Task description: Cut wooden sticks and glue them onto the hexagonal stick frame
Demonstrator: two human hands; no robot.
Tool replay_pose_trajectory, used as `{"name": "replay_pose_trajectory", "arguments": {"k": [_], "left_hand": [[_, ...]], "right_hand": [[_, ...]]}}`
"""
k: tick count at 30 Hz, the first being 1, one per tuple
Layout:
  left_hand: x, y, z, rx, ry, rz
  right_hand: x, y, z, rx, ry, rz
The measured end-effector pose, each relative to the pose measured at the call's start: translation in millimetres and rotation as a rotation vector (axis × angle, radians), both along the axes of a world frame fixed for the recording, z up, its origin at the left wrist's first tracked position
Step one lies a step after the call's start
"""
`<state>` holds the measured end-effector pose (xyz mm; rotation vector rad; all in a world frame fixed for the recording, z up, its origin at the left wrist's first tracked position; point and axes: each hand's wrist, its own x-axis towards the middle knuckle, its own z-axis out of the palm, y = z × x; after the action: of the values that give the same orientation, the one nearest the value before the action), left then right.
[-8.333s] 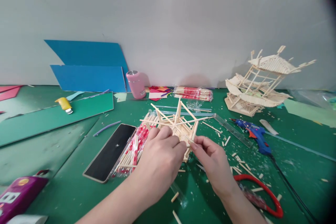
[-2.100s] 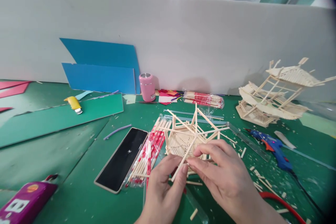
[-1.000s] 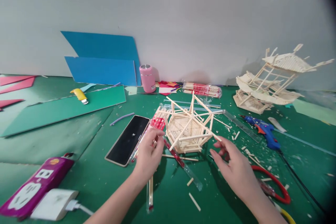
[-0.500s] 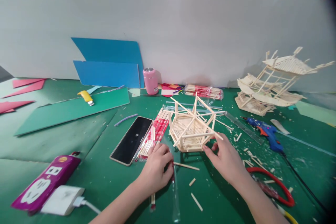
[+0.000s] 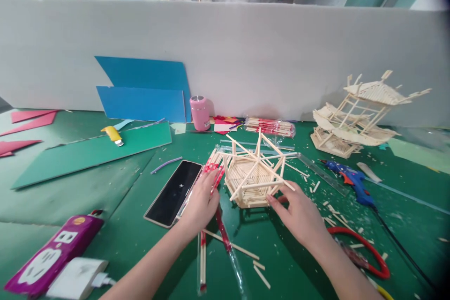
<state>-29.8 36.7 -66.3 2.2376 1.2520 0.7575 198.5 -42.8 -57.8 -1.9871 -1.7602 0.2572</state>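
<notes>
A: Hands first. Status of each?

B: Left hand (image 5: 201, 202) lies palm down on the chopstick pack (image 5: 211, 171), fingers spread over the wrapped sticks; whether it pinches 1 cannot be told. Right hand (image 5: 298, 213) has loosely curled fingers, tips touching the near lower edge of the stick frame (image 5: 253, 176). Neither hand is closed around anything that shows.

A: Location of the frame?

B: On the green mat (image 5: 105, 243), centre, between both hands. Hexagonal base of layered sticks, with longer sticks crossing above it.

A: Adjacent items?

B: Phone (image 5: 175, 191), face up, just left of the pack. Loose wrapped chopsticks (image 5: 203, 262) lie by the left wrist. Red-handled cutter (image 5: 365, 258) sits near the right forearm. Blue glue gun (image 5: 349, 182) is right of the frame, a clear ruler (image 5: 325, 174) between them. Stick pavilion (image 5: 355, 117) stands at the far right by the white wall (image 5: 246, 56). Pink can (image 5: 199, 112) and blue boards (image 5: 140, 90) are at the wall. Purple power strip (image 5: 49, 258) lies at the lower left.
</notes>
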Motion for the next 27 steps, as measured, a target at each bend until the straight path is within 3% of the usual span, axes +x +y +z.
{"name": "replay_pose_trajectory", "arguments": {"k": [3,6,17,24,27], "left_hand": [[15.0,18.6,-2.4,-0.066,-0.043,-0.048],[19.8,20.0,-0.9,-0.110,-0.093,-0.109],[17.0,-33.8,13.8,-0.151,-0.110,-0.172],[34.6,-52.5,8.6,-0.130,-0.107,-0.233],[37.5,-55.8,5.4,-0.127,-0.100,-0.253]], "right_hand": [[-1.0,0.8,0.8,-0.005,-0.014,-0.006],[1.9,2.6,3.1,-0.019,0.004,0.020],[28.7,42.0,-0.1,-0.082,0.327,0.257],[38.0,64.6,-18.5,-0.097,0.432,0.296],[43.9,63.3,-17.7,-0.080,0.444,0.302]]}}
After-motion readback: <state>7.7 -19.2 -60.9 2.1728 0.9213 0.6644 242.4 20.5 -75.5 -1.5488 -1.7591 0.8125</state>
